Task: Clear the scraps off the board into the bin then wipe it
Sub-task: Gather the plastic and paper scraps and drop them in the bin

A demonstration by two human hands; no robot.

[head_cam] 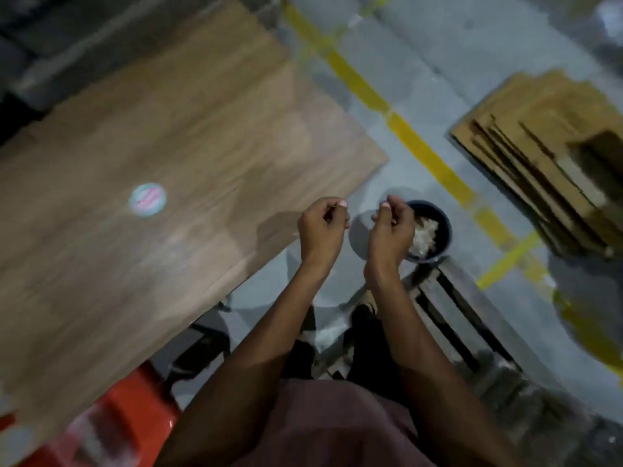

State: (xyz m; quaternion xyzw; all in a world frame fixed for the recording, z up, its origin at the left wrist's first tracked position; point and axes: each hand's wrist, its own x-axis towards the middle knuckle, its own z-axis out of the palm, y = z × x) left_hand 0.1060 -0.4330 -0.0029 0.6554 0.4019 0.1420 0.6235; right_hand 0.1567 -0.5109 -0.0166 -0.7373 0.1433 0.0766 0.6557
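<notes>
On a grey concrete floor (421, 96) crossed by yellow tape, the wooden board (168, 163) lies left, while both hands (322, 227), fingers curled with nothing discernible held, are raised beside the scrap-filled bin (441, 224), seemingly for dropping scraps.

one board (188, 156), one bin (438, 224), two hands (322, 227), one cardboard stack (539, 163)

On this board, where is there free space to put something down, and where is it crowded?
The board is bare nearly everywhere; only a round striped object sits left of centre. Free patches lie beyond it and toward the near corner. The crowded spot is the right edge, where both hands hang beside the bin.
</notes>
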